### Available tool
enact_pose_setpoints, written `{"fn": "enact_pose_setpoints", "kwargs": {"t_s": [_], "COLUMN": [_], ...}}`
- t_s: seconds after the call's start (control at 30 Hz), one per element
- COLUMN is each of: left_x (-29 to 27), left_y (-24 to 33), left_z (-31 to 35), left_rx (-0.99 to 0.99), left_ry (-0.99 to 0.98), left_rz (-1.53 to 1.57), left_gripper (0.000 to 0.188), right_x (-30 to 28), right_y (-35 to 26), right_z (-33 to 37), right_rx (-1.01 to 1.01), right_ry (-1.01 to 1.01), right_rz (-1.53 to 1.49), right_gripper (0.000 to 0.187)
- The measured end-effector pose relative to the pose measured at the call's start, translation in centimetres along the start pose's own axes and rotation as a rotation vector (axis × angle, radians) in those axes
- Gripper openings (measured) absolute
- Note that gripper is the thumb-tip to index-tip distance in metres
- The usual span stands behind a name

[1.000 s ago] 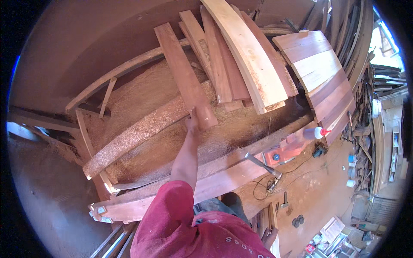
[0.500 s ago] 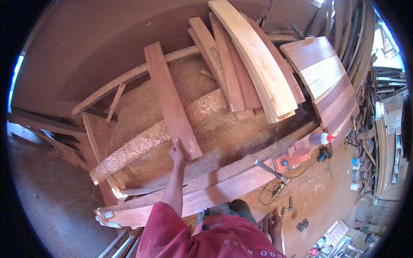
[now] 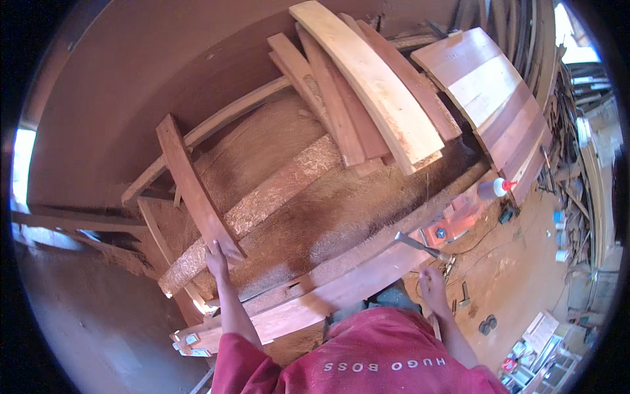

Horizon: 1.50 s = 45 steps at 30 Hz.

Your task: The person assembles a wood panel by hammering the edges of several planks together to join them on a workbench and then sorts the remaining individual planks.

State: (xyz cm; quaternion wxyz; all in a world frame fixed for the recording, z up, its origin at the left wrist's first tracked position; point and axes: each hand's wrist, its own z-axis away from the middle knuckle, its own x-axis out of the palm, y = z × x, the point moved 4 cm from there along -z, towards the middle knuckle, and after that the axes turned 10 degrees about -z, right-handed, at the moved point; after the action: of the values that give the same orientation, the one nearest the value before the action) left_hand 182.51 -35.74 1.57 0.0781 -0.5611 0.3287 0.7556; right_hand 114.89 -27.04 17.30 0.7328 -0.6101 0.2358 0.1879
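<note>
A long reddish wooden board lies across the frame at the left, its far end resting on the back rail. My left hand grips its near end at the left edge, with some fingers hidden by the wood. My right hand is raised on the right of my body, fingers loosely apart and nothing visible in them. Closest to it is a hammer, lying on the front beam with its head toward my hand.
Several planks are stacked at the back middle, beside a panel of joined boards. An orange clamp-like tool and a bottle with a red cap sit on the beam's right part. Shavings cover a middle crosspiece. Cords lie on the right floor.
The board has shifted left along the frame, with my left hand still on its near end. My right hand has come up from low beside my body. The view has turned slightly.
</note>
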Motion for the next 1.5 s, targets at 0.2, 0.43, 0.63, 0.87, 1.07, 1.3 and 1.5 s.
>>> {"fn": "enact_pose_setpoints", "kwargs": {"t_s": [0.2,0.43,0.63,0.87,1.07,1.3,1.5], "left_x": [3.4,7.2,7.5,9.7,10.3,8.6,6.2], "left_y": [11.9,29.6,44.0,50.3,49.2,46.3,41.4], "left_z": [14.9,29.1,28.5,27.8,35.0,38.9,35.2], "left_rx": [0.248,0.249,0.286,0.153,-0.086,-0.113,-0.186], "left_ry": [-0.204,-0.677,-0.768,-0.967,-1.266,-1.324,-1.156], "left_rz": [0.335,0.54,0.666,0.795,1.118,1.233,1.229], "left_gripper": [0.055,0.062,0.061,0.076,0.076,0.069,0.07], "right_x": [-4.0,-1.9,-1.6,-3.7,-7.0,-7.5,-3.8], "right_y": [-0.6,-4.7,-5.7,-2.4,0.5,2.1,1.0], "right_z": [-15.4,-28.5,-29.4,-21.7,-10.0,-5.0,-5.5], "right_rx": [-0.041,0.534,0.55,0.447,0.429,0.323,0.377], "right_ry": [0.202,0.107,0.248,0.31,0.341,0.269,0.105], "right_rz": [-0.435,-1.228,-1.185,-1.164,-1.124,-1.082,-1.144], "right_gripper": [0.049,0.103,0.099,0.092,0.088,0.091,0.095]}}
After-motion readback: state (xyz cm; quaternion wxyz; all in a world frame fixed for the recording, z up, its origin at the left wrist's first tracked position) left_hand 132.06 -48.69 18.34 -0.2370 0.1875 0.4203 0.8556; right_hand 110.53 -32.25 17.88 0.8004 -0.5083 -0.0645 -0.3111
